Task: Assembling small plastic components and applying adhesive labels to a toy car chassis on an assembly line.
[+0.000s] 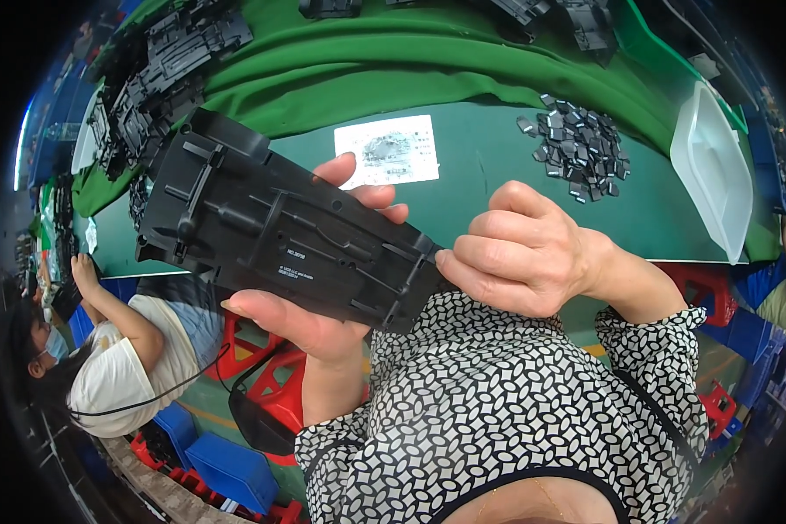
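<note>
A long black plastic chassis point(297, 240), with ribs, slots and raised posts, is held at a slant over the table's near edge. My left hand point(310, 327) grips it around the middle, the thumb along the lower edge and the fingertips showing beyond the upper edge. At the narrow right end is my right hand point(520, 253), its fingers curled into a pinch against the chassis corner. Whatever sits between those fingertips is hidden. To the right on the green table point(472, 210) lies a heap of small black pieces point(576, 144).
A printed white sheet point(389, 150) lies beyond the chassis. Black plastic parts point(170, 65) are piled at the far left on green cloth point(367, 65). A white tray point(712, 166) stands at the right. One person point(135, 358) works at the left, near red stools point(275, 384).
</note>
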Motion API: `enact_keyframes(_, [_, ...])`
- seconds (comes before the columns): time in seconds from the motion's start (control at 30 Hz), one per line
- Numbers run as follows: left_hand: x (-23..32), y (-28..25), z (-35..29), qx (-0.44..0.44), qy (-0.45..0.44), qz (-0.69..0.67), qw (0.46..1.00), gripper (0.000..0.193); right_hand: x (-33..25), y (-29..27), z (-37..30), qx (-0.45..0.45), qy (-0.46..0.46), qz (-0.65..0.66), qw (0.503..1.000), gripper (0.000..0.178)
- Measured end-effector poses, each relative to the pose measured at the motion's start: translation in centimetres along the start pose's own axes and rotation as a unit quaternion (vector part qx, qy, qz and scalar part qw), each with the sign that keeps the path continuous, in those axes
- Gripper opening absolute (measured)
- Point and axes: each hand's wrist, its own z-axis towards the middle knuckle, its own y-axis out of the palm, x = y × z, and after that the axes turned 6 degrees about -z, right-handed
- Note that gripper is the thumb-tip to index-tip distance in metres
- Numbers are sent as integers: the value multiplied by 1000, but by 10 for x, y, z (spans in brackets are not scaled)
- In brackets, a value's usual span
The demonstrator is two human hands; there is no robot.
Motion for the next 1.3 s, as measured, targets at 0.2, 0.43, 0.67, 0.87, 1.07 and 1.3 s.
enact_keyframes(0.2, [-1, 5, 3, 5, 78, 39, 996, 113, -5, -8, -4, 47, 246, 110, 962, 16])
enact_keyframes(0.43, [-12, 10, 6, -69, 59, 26, 996, 119, -29, -9, -3, -28, 562, 482, 672, 19])
enact_keyframes(0.67, [-18, 6, 2, -98, 26, 53, 993, 115, -29, -6, -8, -10, 567, 474, 673, 19])
enact_keyframes(0.87, [-23, 10, 2, -90, 20, 30, 995, 113, -29, -9, -10, -11, 581, 488, 651, 16])
enact_keyframes(1.07, [-18, 8, -2, -31, -22, 14, 999, 106, -28, -12, -16, -29, 562, 489, 666, 14])
enact_keyframes(1.3, [1, -25, 1, 2, -67, -67, 996, 94, -25, -55, -78, -1, 522, 130, 843, 6])
